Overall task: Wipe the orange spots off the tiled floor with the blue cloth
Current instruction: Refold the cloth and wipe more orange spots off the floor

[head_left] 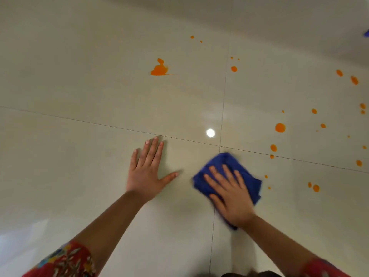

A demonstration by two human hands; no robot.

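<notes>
- The left hand (146,172) lies flat on the tiled floor (79,86), fingers spread and holding nothing, apparently bracing the person's weight.
- Farther up the floor, the largest orange splash (159,69) sits untouched, well apart from both hands.
- The right hand (229,193) presses palm-down, fingers extended, on the crumpled blue cloth (223,162), pinning it to the floor rather than gripping it; the cloth straddles a grout line (216,186) just below where four tiles meet.
- To the right, a scatter of orange spots (280,127) dots the tiles, the nearest small ones just beside the cloth's edge.
- By appearances, wiping is under way with most of the spots still to be cleared; the next move calls for sliding the cloth rightward under firm pressure across the nearest drops.
</notes>
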